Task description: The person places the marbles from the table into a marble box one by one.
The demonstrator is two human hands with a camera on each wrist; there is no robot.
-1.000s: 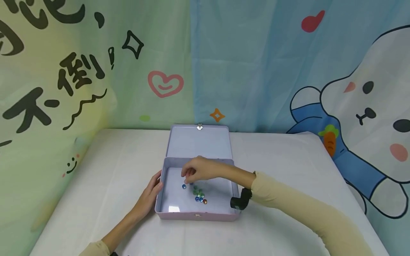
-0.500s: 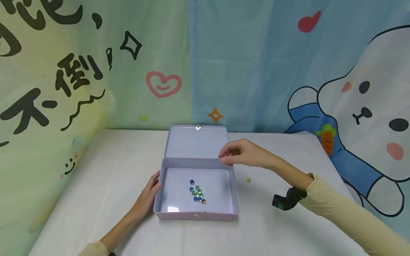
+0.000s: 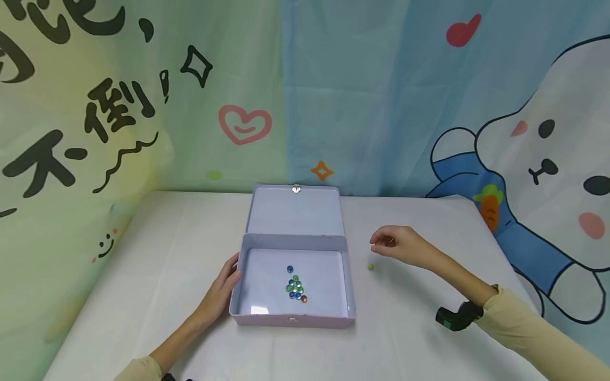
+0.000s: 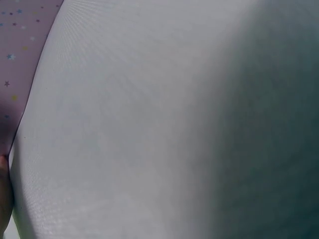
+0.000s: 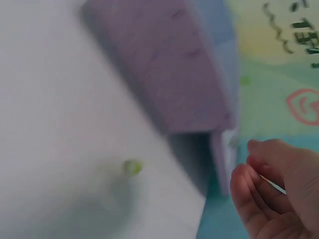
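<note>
A lidded lilac box point(image 3: 293, 320) lies opened on the table, with several blue, green and orange-brown glass marbles point(image 3: 295, 288) clustered on its floor. My left hand point(image 3: 219, 291) rests against the box's left outer wall; in the left wrist view only a sliver of a finger point(image 4: 4, 194) shows beside the star-printed box side point(image 4: 20, 64). One yellow-green marble point(image 3: 370, 267) lies on the cloth right of the box. Just above and behind it hovers my right hand point(image 3: 405, 246), fingers loosely bent, thumb near the fingertips, nothing visible between them.
White cloth point(image 3: 190, 222) covers the table. The box's lid point(image 3: 296, 210) leans back, raised behind the box. A printed curtain point(image 3: 362, 95) hangs behind the table's far edge. A black wrist camera point(image 3: 458, 316) sits on the right wrist.
My right hand has moved from over the box out to the right, near the yellow-green marble. A blue marble has shifted in the box. The left hand stays put.
</note>
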